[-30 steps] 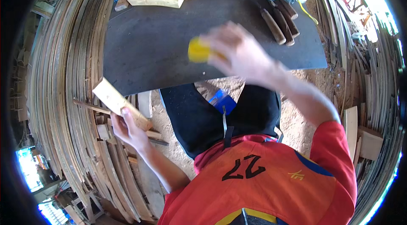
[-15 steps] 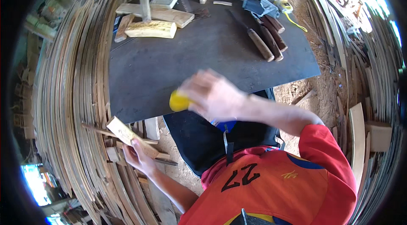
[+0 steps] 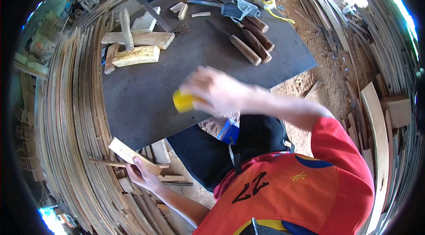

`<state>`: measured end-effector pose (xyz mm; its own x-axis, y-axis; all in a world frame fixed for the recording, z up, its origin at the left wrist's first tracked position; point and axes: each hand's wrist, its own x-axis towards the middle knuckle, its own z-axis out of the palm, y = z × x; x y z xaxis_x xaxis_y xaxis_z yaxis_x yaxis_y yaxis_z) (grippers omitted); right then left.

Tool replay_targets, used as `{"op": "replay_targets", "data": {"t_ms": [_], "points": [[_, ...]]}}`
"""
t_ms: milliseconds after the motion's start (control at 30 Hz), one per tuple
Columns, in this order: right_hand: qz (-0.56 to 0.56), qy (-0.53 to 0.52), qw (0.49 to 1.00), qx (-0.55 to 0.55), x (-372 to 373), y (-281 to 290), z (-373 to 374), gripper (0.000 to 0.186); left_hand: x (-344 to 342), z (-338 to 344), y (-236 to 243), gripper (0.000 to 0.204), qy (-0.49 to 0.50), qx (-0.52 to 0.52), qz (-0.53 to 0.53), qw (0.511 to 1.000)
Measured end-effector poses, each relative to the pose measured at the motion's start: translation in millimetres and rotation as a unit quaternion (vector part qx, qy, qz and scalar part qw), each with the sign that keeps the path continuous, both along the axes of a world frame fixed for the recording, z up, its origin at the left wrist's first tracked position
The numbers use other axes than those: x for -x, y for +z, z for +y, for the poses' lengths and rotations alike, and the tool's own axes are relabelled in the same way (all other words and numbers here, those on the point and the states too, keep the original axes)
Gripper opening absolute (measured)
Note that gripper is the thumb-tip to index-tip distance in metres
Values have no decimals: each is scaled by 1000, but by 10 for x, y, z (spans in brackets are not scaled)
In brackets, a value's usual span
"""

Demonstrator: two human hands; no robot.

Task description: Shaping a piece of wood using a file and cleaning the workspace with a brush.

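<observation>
My left hand [image 3: 144,175] is closed on a short, pale wooden block [image 3: 131,153], out past the near left corner of the dark tabletop [image 3: 146,106]. The block slants, its far end pointing up and to the left. Over the table's near edge is my right hand [image 3: 214,91], smeared by motion. A yellow rounded object [image 3: 183,101] shows at its fingers, held in the hand. Blur hides what kind of object this is.
Several wood pieces [image 3: 137,55] lie at the table's far left beside a saw blade [image 3: 141,2]. Wooden-handled tools [image 3: 252,44], a grey cloth [image 3: 239,7] and a tape measure [image 3: 267,2] lie far right. Stacked wooden strips [image 3: 73,115] flank the table.
The view has shifted, so the table and its things sit lower and further left. My right hand still moves with the yellow object. The left hand keeps hold of the wooden block.
</observation>
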<state>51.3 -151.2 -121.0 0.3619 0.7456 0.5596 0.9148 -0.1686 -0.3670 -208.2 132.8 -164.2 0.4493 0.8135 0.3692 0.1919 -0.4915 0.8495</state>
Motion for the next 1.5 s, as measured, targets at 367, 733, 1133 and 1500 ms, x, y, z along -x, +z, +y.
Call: {"op": "replay_targets", "data": {"t_ms": [367, 733, 1133, 1500], "points": [[-1, -124, 990, 60, -1249, -110, 78, 37, 241, 143, 36, 41, 50, -51, 34, 997], [42, -49, 996, 66, 513, 26, -826, 42, -47, 95, 46, 48, 80, -75, 82, 991], [132, -252, 937, 202, -1067, 250, 736, 56, -83, -108, 278, 31, -58, -99, -36, 993], [98, -107, 973, 179, -26, 455, 1136, 51, 96, 14, 100, 28, -6, -26, -56, 998]]}}
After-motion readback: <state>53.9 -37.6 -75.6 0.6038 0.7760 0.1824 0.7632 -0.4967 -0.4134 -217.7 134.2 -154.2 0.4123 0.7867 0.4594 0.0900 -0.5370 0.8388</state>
